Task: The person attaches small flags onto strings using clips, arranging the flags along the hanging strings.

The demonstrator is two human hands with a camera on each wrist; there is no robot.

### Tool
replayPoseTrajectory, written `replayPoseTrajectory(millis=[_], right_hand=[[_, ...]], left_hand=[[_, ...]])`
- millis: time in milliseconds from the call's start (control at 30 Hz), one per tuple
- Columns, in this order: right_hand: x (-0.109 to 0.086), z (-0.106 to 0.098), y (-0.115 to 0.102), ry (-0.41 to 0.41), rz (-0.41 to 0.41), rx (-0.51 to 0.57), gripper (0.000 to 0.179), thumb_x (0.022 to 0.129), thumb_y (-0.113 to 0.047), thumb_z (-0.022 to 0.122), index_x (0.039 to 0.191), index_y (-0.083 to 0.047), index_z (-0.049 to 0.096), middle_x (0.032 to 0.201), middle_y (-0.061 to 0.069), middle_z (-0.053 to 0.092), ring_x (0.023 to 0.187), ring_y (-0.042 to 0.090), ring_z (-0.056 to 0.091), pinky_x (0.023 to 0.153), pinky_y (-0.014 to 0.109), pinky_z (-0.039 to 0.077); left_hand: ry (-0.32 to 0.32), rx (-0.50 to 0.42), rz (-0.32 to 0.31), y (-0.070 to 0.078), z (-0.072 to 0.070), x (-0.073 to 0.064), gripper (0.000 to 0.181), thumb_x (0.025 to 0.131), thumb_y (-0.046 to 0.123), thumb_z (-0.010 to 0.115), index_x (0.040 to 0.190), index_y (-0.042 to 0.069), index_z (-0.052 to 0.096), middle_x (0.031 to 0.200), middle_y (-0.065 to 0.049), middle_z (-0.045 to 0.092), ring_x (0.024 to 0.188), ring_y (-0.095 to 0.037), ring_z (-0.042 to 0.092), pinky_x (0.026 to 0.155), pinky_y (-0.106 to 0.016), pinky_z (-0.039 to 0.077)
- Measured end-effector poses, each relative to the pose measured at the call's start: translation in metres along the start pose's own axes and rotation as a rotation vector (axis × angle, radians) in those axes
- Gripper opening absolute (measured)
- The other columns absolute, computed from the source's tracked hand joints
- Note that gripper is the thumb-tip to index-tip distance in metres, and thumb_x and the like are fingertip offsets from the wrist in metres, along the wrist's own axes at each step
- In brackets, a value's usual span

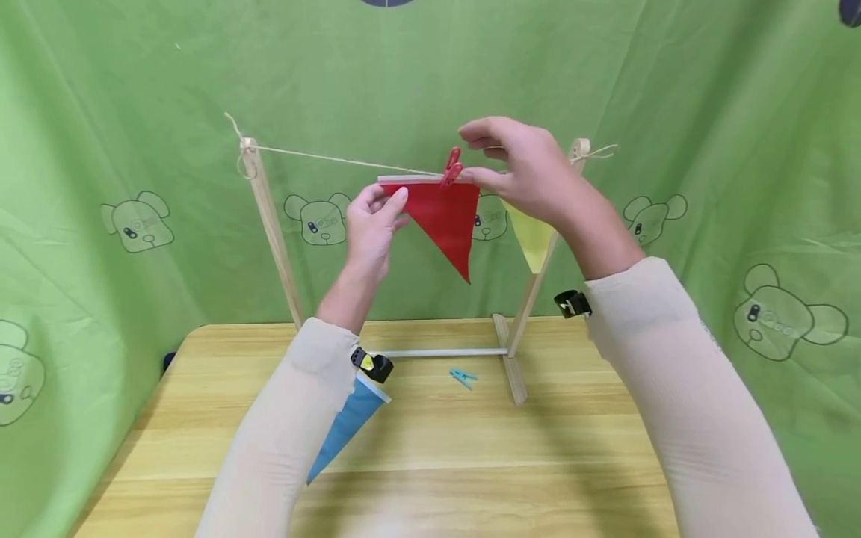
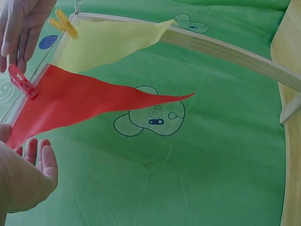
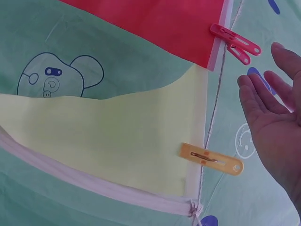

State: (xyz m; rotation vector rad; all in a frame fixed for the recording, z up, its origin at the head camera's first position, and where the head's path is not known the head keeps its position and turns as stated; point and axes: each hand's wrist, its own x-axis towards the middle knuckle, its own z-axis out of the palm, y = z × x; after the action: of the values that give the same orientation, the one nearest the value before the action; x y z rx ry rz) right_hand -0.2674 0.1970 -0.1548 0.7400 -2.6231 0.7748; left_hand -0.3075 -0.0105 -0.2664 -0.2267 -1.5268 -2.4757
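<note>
A red triangular flag (image 1: pixel 440 217) with a white top edge hangs at the string (image 1: pixel 336 158), a red clothespin (image 1: pixel 452 169) clipped over that edge near its right end. My left hand (image 1: pixel 368 228) pinches the flag's upper left corner between thumb and fingers. Just right of the clothespin is my right hand (image 1: pixel 531 168); in the right wrist view its fingers are spread loosely and stand apart from the pin. Beside the red flag, a yellow flag (image 3: pixel 117 136) hangs from the same string under an orange-yellow clothespin (image 3: pixel 214 161).
The string runs between a left wooden post (image 1: pixel 272 224) and a right post (image 1: pixel 528 306), joined low by a pale crossbar (image 1: pixel 444 352). On the wooden table (image 1: pixel 471 463) lie a light blue clothespin (image 1: pixel 463 376) and a blue flag (image 1: pixel 353 418), partly hidden by my left forearm. Green cloth hangs behind.
</note>
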Motion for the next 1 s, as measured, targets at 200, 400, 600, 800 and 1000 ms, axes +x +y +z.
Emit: replayPoseTrajectory(millis=[200,400,600,800,1000], right_hand=[[-0.015,0.003,0.008,0.051,-0.017,0.08,0.056,0.098,-0.019,0.072,0.149,-0.009,0.052,0.15,0.006,0.057,0.138,0.02,0.056,0.116,0.034,0.044],[-0.031,0.008,0.014,0.104,-0.04,0.206,0.058,0.095,-0.008,0.074,0.149,-0.008,0.052,0.151,0.008,0.055,0.14,0.021,0.054,0.116,0.032,0.044],[-0.047,0.013,0.019,0.166,-0.109,0.26,0.059,0.09,0.005,0.075,0.145,-0.002,0.055,0.147,0.011,0.058,0.137,0.025,0.055,0.113,0.027,0.046],[-0.062,0.02,0.026,0.204,-0.135,0.269,0.059,0.089,0.006,0.076,0.144,-0.003,0.056,0.146,0.011,0.059,0.136,0.022,0.056,0.112,0.024,0.046],[-0.076,0.031,0.036,0.285,-0.202,0.325,0.059,0.086,0.014,0.074,0.141,0.001,0.058,0.142,0.015,0.06,0.132,0.017,0.058,0.111,0.027,0.047]], left_hand=[[-0.024,-0.006,0.012,-0.001,-0.01,-0.004,0.033,0.098,0.007,0.069,0.129,0.0,0.062,0.113,-0.011,0.07,0.093,-0.018,0.069,0.083,-0.027,0.06],[-0.059,0.006,0.018,-0.002,-0.017,-0.012,0.045,0.099,0.009,0.069,0.141,0.002,0.055,0.133,-0.013,0.065,0.109,-0.021,0.069,0.093,-0.029,0.058],[-0.089,0.0,0.047,-0.004,-0.024,-0.024,0.045,0.1,0.009,0.067,0.143,0.005,0.054,0.138,-0.011,0.064,0.121,-0.028,0.067,0.096,-0.031,0.057],[-0.107,0.028,0.064,-0.006,-0.033,-0.032,0.049,0.1,0.011,0.067,0.146,0.004,0.051,0.141,-0.014,0.063,0.119,-0.024,0.067,0.097,-0.03,0.057],[-0.114,0.07,0.054,-0.006,-0.044,-0.041,0.046,0.1,0.01,0.067,0.144,0.004,0.052,0.139,-0.013,0.064,0.117,-0.021,0.067,0.096,-0.029,0.057]])
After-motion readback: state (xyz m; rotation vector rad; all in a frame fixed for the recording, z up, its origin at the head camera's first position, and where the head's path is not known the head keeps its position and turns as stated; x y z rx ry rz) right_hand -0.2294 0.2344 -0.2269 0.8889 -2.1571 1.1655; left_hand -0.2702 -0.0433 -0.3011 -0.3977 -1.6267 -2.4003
